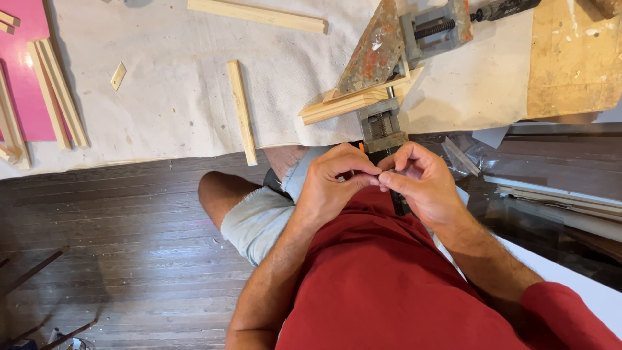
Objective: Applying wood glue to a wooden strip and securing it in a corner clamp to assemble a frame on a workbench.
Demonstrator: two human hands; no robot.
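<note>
Pale canvas cloth [181,97] covers the worktop from nine to one o'clock, and its front edge runs just beyond the knuckles. A metal corner vise [389,65] at twelve o'clock overhangs that edge, clamping two wood strips [343,104] at a mitred joint. One loose wood stick [241,110] at eleven o'clock pokes past the cloth edge, well apart from both hands. More strips lie on a pink board [23,71] at ten o'clock. Open room lies over the dark floorboards [116,227] at eight o'clock; a clear plastic bag [466,155] and stacked boards crowd the three o'clock side.

Both hands meet just below the vise, above the red shirt. The left hand [330,188] has fingers curled, thumb and forefinger pressed together at the tips. The right hand [421,185] curls in to meet it, fingertips touching the left's. Between the tips sits a small dark piece [387,175], pinched from both sides and too hidden to identify.
</note>
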